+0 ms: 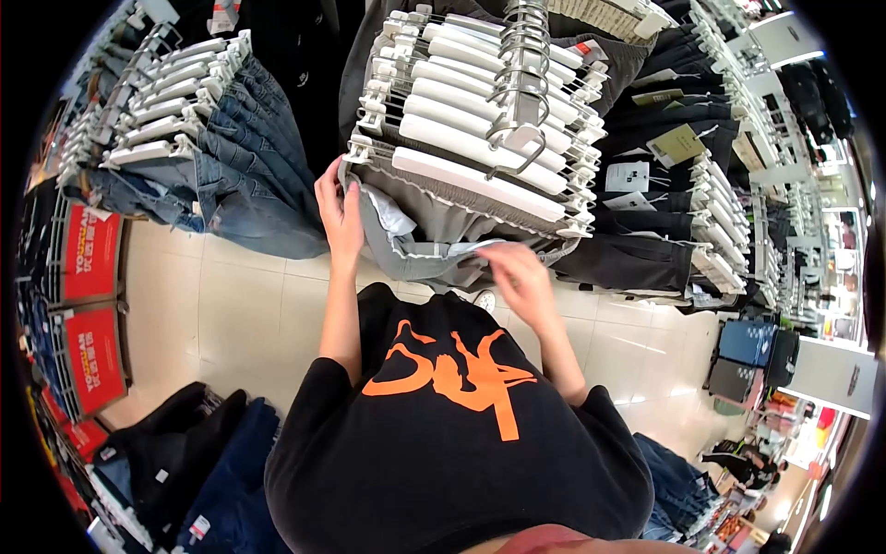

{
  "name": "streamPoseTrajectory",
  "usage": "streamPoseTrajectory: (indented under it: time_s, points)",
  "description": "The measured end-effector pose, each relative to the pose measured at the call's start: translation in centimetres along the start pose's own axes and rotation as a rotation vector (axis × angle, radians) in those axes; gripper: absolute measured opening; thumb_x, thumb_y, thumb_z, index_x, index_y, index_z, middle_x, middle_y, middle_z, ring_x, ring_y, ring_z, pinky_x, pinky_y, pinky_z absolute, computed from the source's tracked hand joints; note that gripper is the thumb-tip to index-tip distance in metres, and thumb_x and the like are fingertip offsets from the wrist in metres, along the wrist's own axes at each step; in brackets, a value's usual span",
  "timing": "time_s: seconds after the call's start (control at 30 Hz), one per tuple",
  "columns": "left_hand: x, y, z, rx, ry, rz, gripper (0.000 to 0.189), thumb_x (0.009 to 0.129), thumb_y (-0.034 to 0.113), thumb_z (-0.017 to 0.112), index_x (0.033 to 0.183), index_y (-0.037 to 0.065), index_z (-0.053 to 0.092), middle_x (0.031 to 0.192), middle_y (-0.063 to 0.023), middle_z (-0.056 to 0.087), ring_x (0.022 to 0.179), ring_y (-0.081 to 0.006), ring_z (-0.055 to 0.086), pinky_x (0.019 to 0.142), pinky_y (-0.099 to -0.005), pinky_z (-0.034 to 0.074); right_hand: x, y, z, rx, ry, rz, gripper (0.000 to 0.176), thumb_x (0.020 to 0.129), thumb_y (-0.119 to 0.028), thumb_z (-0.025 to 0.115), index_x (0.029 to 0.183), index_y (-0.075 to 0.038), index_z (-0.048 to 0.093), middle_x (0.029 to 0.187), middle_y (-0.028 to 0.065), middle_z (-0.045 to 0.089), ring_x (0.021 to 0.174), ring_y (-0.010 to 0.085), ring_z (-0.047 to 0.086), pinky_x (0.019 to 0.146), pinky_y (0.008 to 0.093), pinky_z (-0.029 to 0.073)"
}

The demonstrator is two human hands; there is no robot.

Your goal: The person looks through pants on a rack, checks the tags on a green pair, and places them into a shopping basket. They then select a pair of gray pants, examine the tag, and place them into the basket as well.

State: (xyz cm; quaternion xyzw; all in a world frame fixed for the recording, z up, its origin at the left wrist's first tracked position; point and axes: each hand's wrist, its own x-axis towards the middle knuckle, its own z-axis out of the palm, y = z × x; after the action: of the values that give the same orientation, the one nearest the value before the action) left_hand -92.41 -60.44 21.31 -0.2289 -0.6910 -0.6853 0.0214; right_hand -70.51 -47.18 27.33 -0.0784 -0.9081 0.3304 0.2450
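Observation:
A pair of grey trousers (pixel 406 261) hangs at the near end of the rack, its waistband pulled open toward me. White pocket lining (pixel 388 214) shows inside. At the waistband's left side, my left hand (pixel 340 210) grips the edge near the hanger clip, thumb on the inner side. My right hand (pixel 522 282), slightly blurred, pinches the front of the waistband beside a small whitish piece (pixel 469 247). Above both hands is the nearest white clip hanger (pixel 475 183), with several more white hangers (pixel 480 115) packed behind it on a metal rail.
Blue jeans (pixel 254 175) hang on a rack to the left. Black trousers (pixel 637 245) with paper tags (pixel 676 145) hang to the right. Red signs (pixel 90 254) stand at the far left. Dark folded clothes (pixel 175 452) lie lower left, and tiled floor (pixel 240 295) runs between the racks.

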Motion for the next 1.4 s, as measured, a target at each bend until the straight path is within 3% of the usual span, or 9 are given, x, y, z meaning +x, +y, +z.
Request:
streamPoseTrajectory:
  time_s: [0.07,0.2,0.33,0.4,0.53,0.7,1.27,1.33,1.4]
  points:
    - [0.4,-0.3,-0.3,-0.029,0.018,-0.013,0.031,0.079,0.007,0.048,0.110,0.002,0.046,0.105,-0.0094,0.041,0.093,-0.0167,0.045,0.081,-0.0267,0.035,0.2,-0.1,-1.5,0.025,0.070,0.089,0.024,0.073,0.006,0.050,0.093,-0.004,0.059,0.087,0.0101,0.059,0.075,0.0223,0.056,0.068,0.0276,0.044]
    - [1.1,-1.3,-0.5,-0.256,-0.091,-0.064,0.032,0.078,0.008,0.053,0.107,0.001,0.042,0.100,-0.0075,0.047,0.092,-0.0145,0.045,0.082,-0.0252,0.035,0.4,-0.3,-1.9,0.143,-0.003,0.316,0.022,0.075,0.002,0.051,0.094,-0.005,0.059,0.085,0.0097,0.060,0.066,0.0170,0.056,0.057,0.0241,0.043]
    - [1.5,0.0,0.3,-0.285,-0.090,0.020,0.030,0.079,0.008,0.051,0.107,0.001,0.043,0.100,-0.0064,0.048,0.092,-0.0134,0.045,0.082,-0.0236,0.034,0.4,0.4,-0.6,-0.130,-0.079,0.218,0.021,0.076,-0.006,0.053,0.096,-0.009,0.058,0.080,0.0072,0.059,0.064,0.0180,0.056,0.055,0.0253,0.043]
    - [1.6,-1.1,0.2,-0.180,-0.092,-0.013,0.027,0.079,0.008,0.048,0.105,0.000,0.045,0.099,-0.0066,0.049,0.091,-0.0139,0.045,0.081,-0.0234,0.034,0.4,0.8,0.0,-0.351,-0.135,0.163,0.021,0.076,-0.016,0.054,0.096,-0.013,0.057,0.069,0.0041,0.056,0.063,0.0209,0.054,0.053,0.0306,0.043]
    - [1.5,-1.2,0.4,-0.142,-0.021,-0.018,0.016,0.080,0.008,0.046,0.095,0.001,0.047,0.081,-0.0033,0.049,0.075,-0.0101,0.044,0.069,-0.0216,0.036,-0.2,1.7,0.8,-0.454,-0.174,0.122,0.024,0.075,-0.018,0.055,0.098,-0.014,0.056,0.066,0.0046,0.056,0.064,0.0219,0.055,0.053,0.0319,0.044]
    - [1.5,-0.7,1.2,-0.133,0.051,0.010,0.009,0.081,0.009,0.046,0.086,0.001,0.046,0.070,-0.0006,0.046,0.065,-0.0076,0.040,0.059,-0.0212,0.035,-2.0,2.7,2.1,-0.452,-0.269,0.251,0.022,0.076,-0.024,0.053,0.097,-0.015,0.056,0.052,0.0133,0.053,0.048,0.0294,0.055,0.046,0.0383,0.044]
    - [0.0,-0.4,0.6,-0.081,0.053,-0.009,0.012,0.080,0.011,0.049,0.074,0.000,0.047,0.055,0.0026,0.041,0.051,-0.0031,0.034,0.045,-0.0202,0.029,-1.9,0.1,3.6,-0.253,-0.340,0.213,0.018,0.076,-0.019,0.053,0.093,-0.015,0.058,0.059,0.0116,0.056,0.054,0.0281,0.056,0.049,0.0363,0.044]
    - [-0.3,-0.3,0.4,-0.122,0.027,-0.076,0.012,0.081,0.011,0.049,0.075,0.001,0.048,0.055,0.0035,0.042,0.051,-0.0016,0.035,0.044,-0.0193,0.028,-0.4,-1.4,3.2,0.039,-0.244,0.051,0.019,0.075,-0.012,0.054,0.093,-0.014,0.058,0.064,0.0110,0.057,0.058,0.0266,0.056,0.051,0.0350,0.044]
    - [-0.3,-0.6,0.1,-0.109,-0.021,-0.107,0.012,0.083,0.011,0.048,0.077,0.001,0.048,0.063,0.0050,0.040,0.057,-0.0027,0.034,0.049,-0.0200,0.029,1.8,-2.7,2.2,-0.022,-0.197,-0.131,0.023,0.069,-0.004,0.058,0.091,-0.009,0.059,0.075,0.0073,0.057,0.071,0.0224,0.054,0.061,0.0320,0.044]
